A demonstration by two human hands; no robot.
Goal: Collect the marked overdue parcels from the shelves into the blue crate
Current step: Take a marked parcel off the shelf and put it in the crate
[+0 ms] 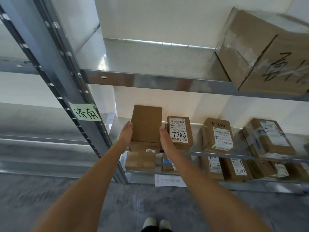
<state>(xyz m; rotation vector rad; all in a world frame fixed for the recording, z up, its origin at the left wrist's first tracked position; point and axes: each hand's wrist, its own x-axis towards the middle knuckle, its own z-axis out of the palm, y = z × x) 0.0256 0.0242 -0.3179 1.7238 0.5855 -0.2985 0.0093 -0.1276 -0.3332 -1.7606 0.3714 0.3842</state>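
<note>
A plain brown cardboard parcel stands tilted at the left end of the middle shelf, on top of another brown box with a small label. My left hand lies flat against the parcel's left side and my right hand against its right side, so the parcel sits between my palms. Beside it on the right stands a parcel with "7786" handwritten on its label. The blue crate is out of view.
Two more labelled parcels stand further right on the same shelf. A large taped box overhangs the upper shelf at right. Several parcels fill the lower shelf. A green note sticks to the metal upright.
</note>
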